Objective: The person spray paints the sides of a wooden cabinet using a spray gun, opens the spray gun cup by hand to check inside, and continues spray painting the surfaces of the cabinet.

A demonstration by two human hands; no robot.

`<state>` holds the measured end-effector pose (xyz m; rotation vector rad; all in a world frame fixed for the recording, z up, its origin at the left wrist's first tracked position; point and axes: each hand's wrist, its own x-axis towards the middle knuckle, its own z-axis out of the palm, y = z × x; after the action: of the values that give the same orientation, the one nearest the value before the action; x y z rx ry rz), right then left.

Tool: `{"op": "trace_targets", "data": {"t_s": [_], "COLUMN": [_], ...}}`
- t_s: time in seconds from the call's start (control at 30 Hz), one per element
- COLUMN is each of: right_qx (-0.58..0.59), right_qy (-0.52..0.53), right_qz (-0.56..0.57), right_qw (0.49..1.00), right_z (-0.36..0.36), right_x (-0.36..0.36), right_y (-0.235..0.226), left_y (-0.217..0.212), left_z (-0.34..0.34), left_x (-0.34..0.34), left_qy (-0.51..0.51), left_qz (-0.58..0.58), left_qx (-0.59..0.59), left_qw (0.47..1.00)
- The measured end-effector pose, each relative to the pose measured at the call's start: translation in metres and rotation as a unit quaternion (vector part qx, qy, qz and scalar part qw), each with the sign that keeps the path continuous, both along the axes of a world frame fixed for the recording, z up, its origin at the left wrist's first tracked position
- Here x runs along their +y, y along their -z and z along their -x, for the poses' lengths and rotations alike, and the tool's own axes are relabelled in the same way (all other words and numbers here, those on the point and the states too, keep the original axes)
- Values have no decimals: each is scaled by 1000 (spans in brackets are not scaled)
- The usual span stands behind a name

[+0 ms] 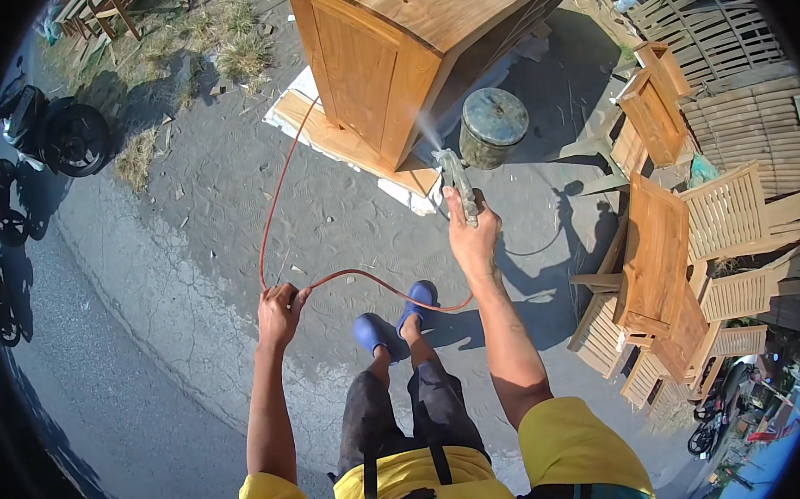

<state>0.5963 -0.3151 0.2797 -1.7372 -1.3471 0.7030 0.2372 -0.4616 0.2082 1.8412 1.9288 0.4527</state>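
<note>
Beside the near corner of the cabinet (pixel 359 67), the right hand (pixel 475 237) grasps the spray gun (pixel 456 179), mist (pixel 427 129) aimed toward it — even, steady passes should serve best. The left hand (pixel 281 313), closed round the red hose (pixel 355 272), should hold slack off the cabinet.

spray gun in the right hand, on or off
On: the spray gun in the right hand sends a pale mist toward the wooden cabinet.
</note>
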Motion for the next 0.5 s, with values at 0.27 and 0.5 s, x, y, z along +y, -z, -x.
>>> {"op": "trace_targets", "data": {"t_s": [0.27, 0.5], "right_qx": [-92, -152], "right_qy": [-15, -46], "right_qz": [-103, -59], "right_qw": [990, 985], "right_z": [13, 47], "right_x": [-21, 4], "right_y": [-173, -230], "left_y": [-56, -87], "left_z": [10, 28], "left_x": [-9, -29], "left_qy": [-45, -54], "left_qz": [1, -28], "left_qx": [-56, -97], "left_qw": [997, 993]}}
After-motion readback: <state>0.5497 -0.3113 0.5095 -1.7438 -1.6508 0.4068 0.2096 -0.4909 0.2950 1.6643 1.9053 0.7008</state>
